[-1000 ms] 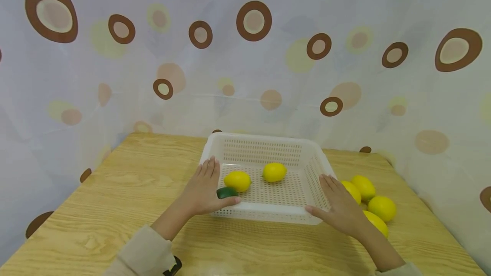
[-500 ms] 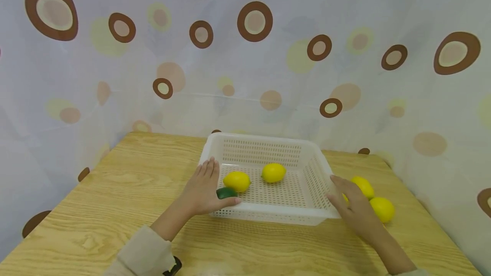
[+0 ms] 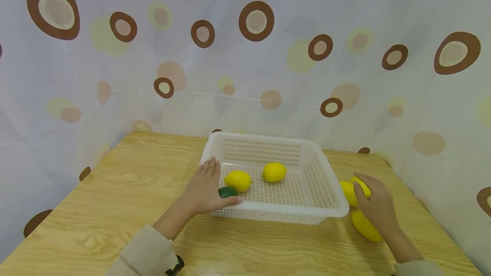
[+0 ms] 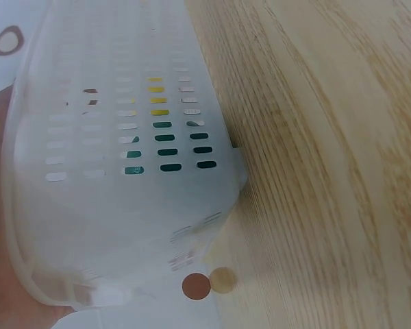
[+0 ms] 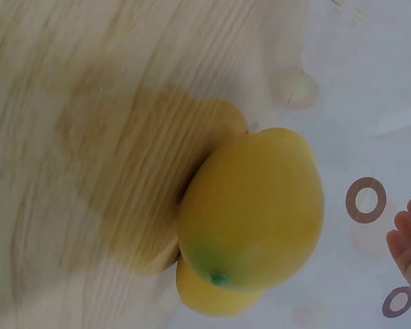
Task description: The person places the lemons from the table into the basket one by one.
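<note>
A white perforated plastic basket [image 3: 268, 210] stands on the table. My left hand [image 3: 201, 188] rests on its front left corner, fingers straight over the left rim and thumb along the front rim. Inside the basket lie a yellow lemon [image 3: 238, 181], a second lemon [image 3: 274, 172] and a dark green fruit [image 3: 228, 192], partly hidden by the left hand. Right of the basket, my right hand [image 3: 377, 203] hovers over loose lemons, fingers loosely bent and apart. One lemon [image 3: 360, 185] shows by its fingertips. In the right wrist view a large lemon [image 5: 253, 209] lies below the hand's fingers [image 5: 409, 247].
Another lemon [image 3: 347, 194] sits close against the basket's right side, and one more lemon [image 3: 367, 227] lies nearer the front. The wooden table [image 3: 153, 169] ends at a patterned curtain [image 3: 215, 63] behind.
My right hand has left the basket's right rim and moved right, over the loose lemons. The left hand and the basket have stayed in place.
</note>
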Demonstrator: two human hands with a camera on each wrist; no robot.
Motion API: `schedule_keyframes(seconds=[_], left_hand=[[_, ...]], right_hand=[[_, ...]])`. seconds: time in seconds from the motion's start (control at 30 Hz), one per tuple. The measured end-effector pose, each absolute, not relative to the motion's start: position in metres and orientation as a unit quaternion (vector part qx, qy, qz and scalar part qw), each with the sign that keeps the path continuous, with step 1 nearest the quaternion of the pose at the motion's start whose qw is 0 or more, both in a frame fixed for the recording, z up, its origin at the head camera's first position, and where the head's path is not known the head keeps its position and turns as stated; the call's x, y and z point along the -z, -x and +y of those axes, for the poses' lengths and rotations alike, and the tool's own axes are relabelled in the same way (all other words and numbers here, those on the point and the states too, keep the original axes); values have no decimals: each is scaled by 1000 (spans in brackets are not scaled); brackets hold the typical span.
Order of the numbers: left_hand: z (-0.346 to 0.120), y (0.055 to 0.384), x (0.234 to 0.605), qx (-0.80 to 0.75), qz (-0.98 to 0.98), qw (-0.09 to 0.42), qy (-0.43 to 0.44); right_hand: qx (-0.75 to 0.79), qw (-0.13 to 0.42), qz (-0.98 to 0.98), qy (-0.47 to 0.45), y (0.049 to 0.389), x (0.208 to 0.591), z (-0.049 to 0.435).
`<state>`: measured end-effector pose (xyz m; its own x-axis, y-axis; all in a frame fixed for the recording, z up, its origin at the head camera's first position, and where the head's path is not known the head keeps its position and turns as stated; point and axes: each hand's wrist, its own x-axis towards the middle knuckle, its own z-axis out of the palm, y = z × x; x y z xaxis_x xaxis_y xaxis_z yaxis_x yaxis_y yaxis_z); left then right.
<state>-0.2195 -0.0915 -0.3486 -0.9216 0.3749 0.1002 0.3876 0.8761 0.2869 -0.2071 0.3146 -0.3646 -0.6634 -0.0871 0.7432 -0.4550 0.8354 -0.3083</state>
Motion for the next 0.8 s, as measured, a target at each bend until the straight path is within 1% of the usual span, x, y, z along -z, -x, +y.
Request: schedule_keyframes(seconds=[0.07,0.17,0.37,0.53,0.67,0.8], left_hand=[[-91,220,349,152,-968,22,198],[-91,221,350,150,-968,24,199],[-92,221,350,148,-968,23,199],[-92,221,350,145,-969,23,199],[-92,221,350,142,-970,20,197],[-92,220,349,143,-970,19,195]], right_hand=[[-230,399,-874,-158,210,365,318],[-224,386,-883,-145,213,364,320],[-219,289,-926,-104,217,365,325],[-191,224,-952,-86,222,369,330],[-179,192,-962,-78,225,372,332],[-173,174,-966,-79,228,375,333]])
